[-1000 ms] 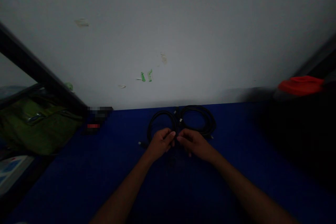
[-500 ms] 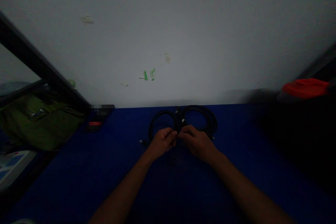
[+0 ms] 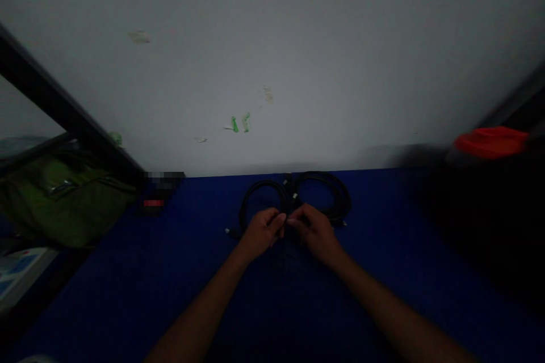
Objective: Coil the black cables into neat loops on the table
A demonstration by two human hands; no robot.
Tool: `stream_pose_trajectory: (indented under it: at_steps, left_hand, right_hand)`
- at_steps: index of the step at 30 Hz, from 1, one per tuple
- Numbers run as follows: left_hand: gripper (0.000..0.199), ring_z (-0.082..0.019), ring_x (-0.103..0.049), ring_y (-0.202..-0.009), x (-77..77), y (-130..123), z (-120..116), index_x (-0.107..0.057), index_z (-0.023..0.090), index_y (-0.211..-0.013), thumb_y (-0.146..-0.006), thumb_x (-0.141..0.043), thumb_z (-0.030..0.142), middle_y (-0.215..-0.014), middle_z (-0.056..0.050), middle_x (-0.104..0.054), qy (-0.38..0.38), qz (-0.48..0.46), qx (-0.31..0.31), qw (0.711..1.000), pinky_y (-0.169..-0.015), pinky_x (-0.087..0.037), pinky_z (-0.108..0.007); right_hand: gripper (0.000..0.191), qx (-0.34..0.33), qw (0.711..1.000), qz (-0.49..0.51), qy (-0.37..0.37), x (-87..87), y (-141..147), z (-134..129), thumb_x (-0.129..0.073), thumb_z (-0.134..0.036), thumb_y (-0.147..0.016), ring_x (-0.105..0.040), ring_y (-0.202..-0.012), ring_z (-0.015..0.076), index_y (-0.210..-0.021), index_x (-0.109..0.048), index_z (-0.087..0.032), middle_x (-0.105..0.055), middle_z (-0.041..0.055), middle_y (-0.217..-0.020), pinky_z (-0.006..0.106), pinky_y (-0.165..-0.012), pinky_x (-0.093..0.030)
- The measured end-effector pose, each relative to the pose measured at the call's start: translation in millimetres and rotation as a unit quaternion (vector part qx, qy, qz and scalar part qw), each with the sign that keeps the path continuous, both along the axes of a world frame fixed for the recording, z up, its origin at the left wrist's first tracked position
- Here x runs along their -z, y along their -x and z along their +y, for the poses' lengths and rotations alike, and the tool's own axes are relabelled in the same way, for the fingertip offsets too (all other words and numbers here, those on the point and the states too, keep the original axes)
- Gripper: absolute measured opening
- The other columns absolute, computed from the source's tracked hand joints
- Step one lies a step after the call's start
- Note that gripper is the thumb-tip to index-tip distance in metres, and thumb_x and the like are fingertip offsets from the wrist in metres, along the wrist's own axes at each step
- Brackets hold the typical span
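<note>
Two coiled black cables with light-coloured plug ends lie side by side on a blue surface [image 3: 140, 272]. My left hand [image 3: 260, 232] is closed on the near right side of the left coiled cable [image 3: 244, 202], fingers and thumb pressed together. At its fingertips my right hand [image 3: 317, 232] makes a pinch; whatever is in that pinch is too small and dark to make out. The right coiled cable [image 3: 344, 195] lies just beyond my right hand, partly covered by it. One plug [image 3: 229, 231] of the left coil sticks out to the left.
A pale wall [image 3: 340, 57] with peeled marks rises behind the blue surface. To the left are a green bag [image 3: 63, 198], a dark post [image 3: 63, 96] and a white-and-blue box [image 3: 21, 272]. A red-orange lid [image 3: 491, 142] and a large dark shape stand at the right.
My right hand has turned slightly and its fingertips have shifted a little left, close against my left fingertips. My left hand keeps its grip on the cable. The view has moved slightly.
</note>
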State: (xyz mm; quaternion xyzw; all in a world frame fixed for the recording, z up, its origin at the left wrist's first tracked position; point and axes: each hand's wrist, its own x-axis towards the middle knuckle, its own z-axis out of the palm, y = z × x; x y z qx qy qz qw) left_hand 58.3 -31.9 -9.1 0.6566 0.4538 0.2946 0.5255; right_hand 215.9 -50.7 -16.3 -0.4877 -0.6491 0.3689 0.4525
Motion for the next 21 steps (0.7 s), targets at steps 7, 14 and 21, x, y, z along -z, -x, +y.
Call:
stream_pose_trajectory:
  at_steps: [7,14,21]
  left_hand:
    - [0.035,-0.006,-0.036,-0.041,3.0,-2.1,-3.2,-0.049,0.016,-0.065,-0.084,-0.041,0.044,-0.051,0.005,-0.045,-0.064,0.063,-0.016,0.996,-0.043,-0.028,-0.019]
    - [0.033,-0.006,-0.039,-0.04,0.4,0.9,-2.1,-0.049,0.016,-0.069,-0.085,-0.04,0.044,-0.056,0.004,-0.05,-0.056,0.056,-0.005,0.997,-0.042,-0.03,-0.019]
    - [0.04,-0.008,-0.045,-0.043,-6.0,1.9,-2.3,-0.05,0.016,-0.073,-0.085,-0.035,0.052,-0.058,0.003,-0.053,-0.068,0.082,0.014,0.994,-0.044,-0.033,-0.02]
  right_hand:
    - [0.009,-0.044,0.849,0.346,0.397,-2.6,2.0,0.5,-0.067,-0.016,-0.066,-0.046,-0.044,0.0043,-0.066,-0.06,-0.01,-0.051,-0.003,-0.054,0.014,-0.04,-0.044]
    - [0.011,-0.046,0.762,0.447,0.466,-5.4,3.4,1.8,-0.055,-0.008,-0.076,-0.053,-0.042,0.0049,-0.068,-0.062,-0.006,-0.056,0.0,-0.052,0.013,-0.042,-0.048]
    - [0.011,-0.032,0.764,0.453,0.458,-5.3,3.9,0.7,-0.054,-0.009,-0.077,-0.053,-0.041,0.005,-0.068,-0.06,-0.007,-0.056,-0.0011,-0.051,0.014,-0.04,-0.048]
